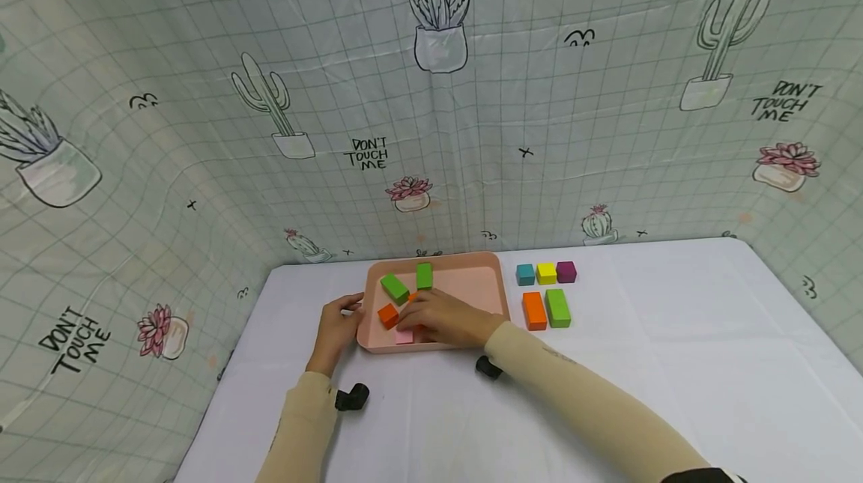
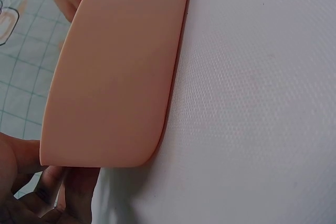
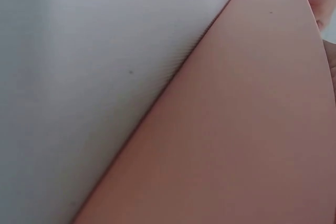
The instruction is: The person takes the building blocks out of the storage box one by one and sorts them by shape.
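Left hand [image 1: 340,326] touches the near-hand end of the pink tray [image 1: 474,287], fingers loosely bent; cannot tell whether they grip. Right hand [image 1: 445,317] reaches into the tray, fingers bent downward; opening and any hold hidden. Pink block [image 1: 404,337] just below its fingertips, orange block [image 1: 387,316] just left of them. Two green blocks [image 1: 394,288] lie beyond the fingers. Outside, right of this hand: three small cubes [image 1: 546,273], two longer blocks [image 1: 558,308].
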`<control>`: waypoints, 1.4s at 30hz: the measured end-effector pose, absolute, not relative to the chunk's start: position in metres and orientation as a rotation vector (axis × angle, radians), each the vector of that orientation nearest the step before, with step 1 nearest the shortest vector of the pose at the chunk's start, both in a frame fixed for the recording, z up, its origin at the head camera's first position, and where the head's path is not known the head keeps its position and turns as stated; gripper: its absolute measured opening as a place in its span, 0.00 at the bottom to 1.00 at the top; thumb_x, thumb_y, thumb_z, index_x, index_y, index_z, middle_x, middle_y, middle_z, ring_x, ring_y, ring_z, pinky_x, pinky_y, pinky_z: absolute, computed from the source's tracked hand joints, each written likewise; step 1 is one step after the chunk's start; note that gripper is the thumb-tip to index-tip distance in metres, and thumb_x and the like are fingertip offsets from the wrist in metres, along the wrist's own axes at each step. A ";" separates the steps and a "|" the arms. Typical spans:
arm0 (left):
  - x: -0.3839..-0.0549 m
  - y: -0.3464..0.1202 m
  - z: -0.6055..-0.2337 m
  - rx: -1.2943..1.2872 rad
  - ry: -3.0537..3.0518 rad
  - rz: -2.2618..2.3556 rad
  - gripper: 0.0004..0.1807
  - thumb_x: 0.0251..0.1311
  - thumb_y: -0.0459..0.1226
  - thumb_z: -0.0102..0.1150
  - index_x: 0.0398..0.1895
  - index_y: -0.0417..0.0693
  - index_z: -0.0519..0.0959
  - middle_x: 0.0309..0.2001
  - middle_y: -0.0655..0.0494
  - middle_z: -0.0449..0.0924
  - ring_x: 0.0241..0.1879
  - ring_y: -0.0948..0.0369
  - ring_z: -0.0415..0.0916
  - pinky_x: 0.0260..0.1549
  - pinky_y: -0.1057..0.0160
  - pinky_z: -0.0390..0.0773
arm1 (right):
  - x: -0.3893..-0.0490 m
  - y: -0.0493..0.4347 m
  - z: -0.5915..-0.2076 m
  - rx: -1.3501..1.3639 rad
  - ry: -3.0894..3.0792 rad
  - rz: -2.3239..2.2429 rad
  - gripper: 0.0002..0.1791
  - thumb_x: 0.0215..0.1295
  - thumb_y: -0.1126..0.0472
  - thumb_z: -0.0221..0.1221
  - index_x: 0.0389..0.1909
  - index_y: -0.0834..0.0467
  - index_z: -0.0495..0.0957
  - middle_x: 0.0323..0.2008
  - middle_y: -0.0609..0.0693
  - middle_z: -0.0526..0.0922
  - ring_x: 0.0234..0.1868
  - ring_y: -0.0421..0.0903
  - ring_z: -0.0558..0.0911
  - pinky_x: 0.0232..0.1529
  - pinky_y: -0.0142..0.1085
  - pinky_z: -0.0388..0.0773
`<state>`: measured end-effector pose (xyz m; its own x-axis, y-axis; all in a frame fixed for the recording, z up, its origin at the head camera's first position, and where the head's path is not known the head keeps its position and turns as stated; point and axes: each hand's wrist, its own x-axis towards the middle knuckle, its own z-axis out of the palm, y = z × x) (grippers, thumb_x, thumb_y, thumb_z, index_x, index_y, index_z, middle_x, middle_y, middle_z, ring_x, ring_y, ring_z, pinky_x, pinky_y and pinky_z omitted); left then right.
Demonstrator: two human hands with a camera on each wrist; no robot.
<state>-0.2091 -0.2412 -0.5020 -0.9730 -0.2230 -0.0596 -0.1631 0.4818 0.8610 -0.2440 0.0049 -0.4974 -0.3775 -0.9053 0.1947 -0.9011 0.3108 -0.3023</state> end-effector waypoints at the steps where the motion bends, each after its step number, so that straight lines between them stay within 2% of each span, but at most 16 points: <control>1: -0.209 -0.241 -0.502 0.346 -2.653 -1.531 0.19 0.72 0.26 0.55 0.64 0.31 0.80 0.51 0.34 0.80 0.30 0.61 0.72 0.29 0.69 0.73 | -0.244 0.004 -0.496 -1.758 2.532 -0.562 0.18 0.73 0.62 0.66 0.62 0.52 0.86 0.62 0.44 0.85 0.63 0.47 0.77 0.70 0.41 0.70; 8: -0.209 -0.239 -0.501 0.349 -2.659 -1.525 0.19 0.72 0.27 0.55 0.64 0.30 0.80 0.51 0.34 0.80 0.31 0.61 0.71 0.30 0.68 0.73 | -0.248 -0.001 -0.493 -1.878 2.526 -0.493 0.17 0.73 0.64 0.65 0.61 0.51 0.87 0.58 0.42 0.87 0.62 0.45 0.78 0.69 0.39 0.71; 15: -0.210 -0.238 -0.498 0.351 -2.659 -1.544 0.19 0.73 0.27 0.54 0.64 0.30 0.80 0.51 0.34 0.80 0.31 0.60 0.72 0.30 0.68 0.74 | -0.249 -0.002 -0.489 -1.840 2.528 -0.438 0.16 0.72 0.60 0.68 0.58 0.50 0.88 0.56 0.42 0.88 0.62 0.44 0.78 0.70 0.40 0.71; 25: -0.209 -0.236 -0.494 0.359 -2.667 -1.520 0.19 0.73 0.27 0.55 0.64 0.31 0.80 0.51 0.34 0.80 0.33 0.60 0.72 0.31 0.68 0.73 | -0.254 0.006 -0.491 -1.919 2.593 -0.393 0.10 0.68 0.59 0.72 0.49 0.50 0.90 0.47 0.42 0.89 0.56 0.44 0.79 0.64 0.34 0.74; 38: -0.205 -0.240 -0.492 0.343 -2.692 -1.485 0.19 0.72 0.27 0.55 0.63 0.30 0.80 0.50 0.33 0.81 0.33 0.59 0.72 0.31 0.67 0.73 | -0.239 0.032 -0.489 -1.720 2.706 -0.564 0.17 0.68 0.56 0.72 0.56 0.55 0.87 0.51 0.45 0.88 0.57 0.46 0.79 0.63 0.37 0.76; 42: -0.205 -0.240 -0.491 0.328 -2.698 -1.483 0.19 0.72 0.27 0.55 0.63 0.30 0.80 0.50 0.33 0.81 0.32 0.60 0.73 0.30 0.68 0.73 | -0.233 0.047 -0.485 -1.708 2.744 -0.647 0.18 0.66 0.56 0.73 0.55 0.57 0.87 0.50 0.47 0.89 0.55 0.48 0.81 0.61 0.41 0.78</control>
<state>-0.2048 -0.2400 -0.4910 -0.9765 -0.2068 -0.0615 -0.1628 0.5190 0.8392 -0.2330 0.0469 -0.4846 -0.4542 -0.8273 0.3308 -0.8879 0.3895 -0.2449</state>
